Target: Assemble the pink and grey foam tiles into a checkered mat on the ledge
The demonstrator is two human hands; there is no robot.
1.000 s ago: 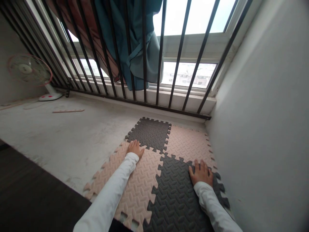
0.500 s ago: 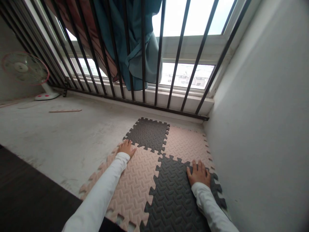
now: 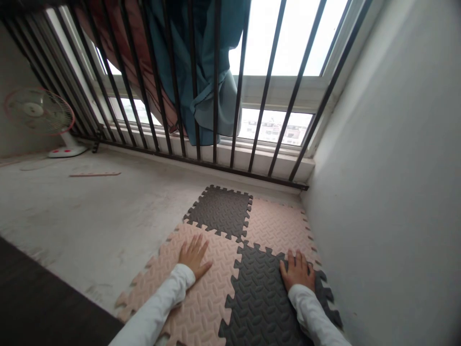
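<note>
Four-square puzzle-edged foam mats lie on the floor in a checker pattern. My left hand (image 3: 195, 257) rests with fingers spread on the near pink foam mat (image 3: 212, 288). On the near dark grey foam mat (image 3: 262, 298) lies my right hand (image 3: 298, 271), its fingers apart and their tips by the seam with the far pink foam mat (image 3: 279, 221). The far dark grey foam mat (image 3: 221, 209) sits beyond my left hand. Neither hand holds anything. The edges between the mats look joined along the middle; the nearest edges run out of view.
A white wall (image 3: 389, 192) rises close on the right. Behind the mats runs a dark metal railing (image 3: 216, 163), with teal and pink curtains (image 3: 201, 86) behind it. A fan (image 3: 39, 113) and a thin strip (image 3: 95, 175) are at the left. A dark surface (image 3: 43, 298) borders the floor.
My left hand has slid back from the seam by the far grey mat towards the middle of the near pink mat. My right hand stays in place. The view has tilted slightly.
</note>
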